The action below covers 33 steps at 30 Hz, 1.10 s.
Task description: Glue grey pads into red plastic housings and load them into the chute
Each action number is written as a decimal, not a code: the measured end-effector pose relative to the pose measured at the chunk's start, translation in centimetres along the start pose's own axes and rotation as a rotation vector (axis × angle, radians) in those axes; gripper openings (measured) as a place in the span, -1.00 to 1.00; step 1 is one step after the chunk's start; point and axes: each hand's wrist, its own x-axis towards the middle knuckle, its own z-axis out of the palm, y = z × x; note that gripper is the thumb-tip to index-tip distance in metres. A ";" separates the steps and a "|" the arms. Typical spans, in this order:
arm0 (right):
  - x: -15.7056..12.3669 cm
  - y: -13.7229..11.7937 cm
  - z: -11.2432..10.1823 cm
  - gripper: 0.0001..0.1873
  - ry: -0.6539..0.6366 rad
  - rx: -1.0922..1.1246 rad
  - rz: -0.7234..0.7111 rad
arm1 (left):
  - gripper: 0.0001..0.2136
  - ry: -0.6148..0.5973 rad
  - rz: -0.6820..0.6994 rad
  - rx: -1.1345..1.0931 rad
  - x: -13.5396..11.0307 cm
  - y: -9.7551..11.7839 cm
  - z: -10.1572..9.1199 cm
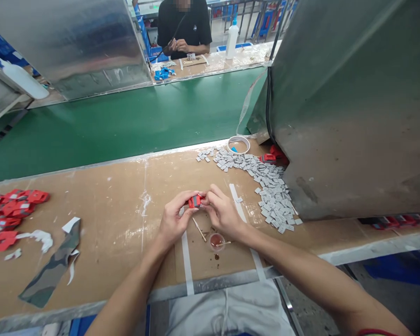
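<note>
A small red plastic piece with a grey face (195, 201) is held over the cardboard-covered bench. My left hand (176, 217) grips it between thumb and fingers from the left. At its right edge, the closed fingertips of my right hand (224, 214) pinch the same piece; whether something tiny is also between them is hidden. Below my hands sits a small clear cup of reddish liquid (217, 241) with a thin stick (227, 243) in it. Another stick (199, 230) lies on the cardboard beside the cup, near some brown spots.
Many grey tiles (275, 200) are spread to the right, near a tape roll (238, 145). Red pieces (12, 210) are piled at left by a camouflage strip (52, 266). Beyond runs a green belt (136, 121); a person (185, 28) sits across it. A metal panel (357, 116) bounds the right.
</note>
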 end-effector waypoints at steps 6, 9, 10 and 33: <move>0.7 -0.5 -0.7 -0.90 0.074 -0.005 -0.210 | -0.71 0.028 -0.011 -0.200 0.3 0.6 -0.5; 1.0 -1.0 -1.3 -0.94 0.084 -0.050 -0.304 | -0.71 0.006 -0.015 -0.347 0.5 0.8 -0.7; 1.0 -1.1 -1.5 -0.92 0.090 -0.069 -0.329 | -0.70 -0.004 -0.023 -0.385 0.5 0.9 -0.7; 0.4 -0.4 -0.9 -0.88 -0.062 0.074 -0.015 | -0.69 0.022 -0.070 -0.078 0.1 0.4 -0.3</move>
